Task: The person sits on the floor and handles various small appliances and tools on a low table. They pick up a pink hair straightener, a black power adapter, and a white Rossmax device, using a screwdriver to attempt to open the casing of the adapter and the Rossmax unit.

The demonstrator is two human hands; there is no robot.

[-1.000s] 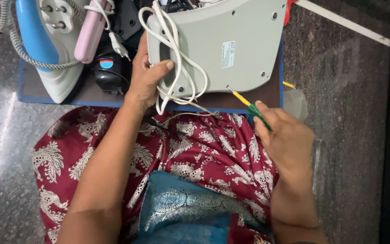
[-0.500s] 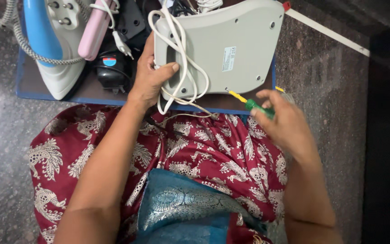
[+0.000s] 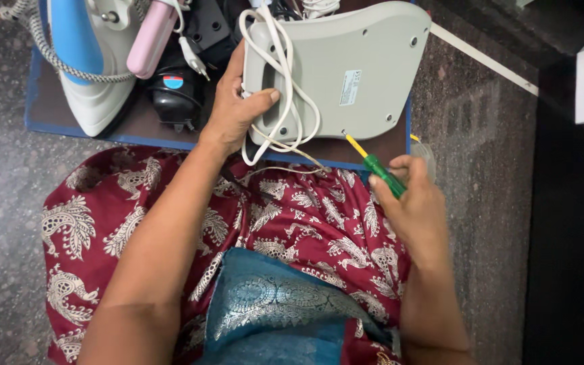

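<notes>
A screw on a grey appliance base is met by a green-handled screwdriver.
The base is gripped by the left hand; the screwdriver, clenched in the right hand, is best kept square to the screw.

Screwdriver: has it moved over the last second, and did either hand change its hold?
The right hand brought the screwdriver up, so its tip now sits at a screw hole on the grey appliance base. The left hand still grips the base's edge over the white cord. The blue iron is unchanged.
</notes>
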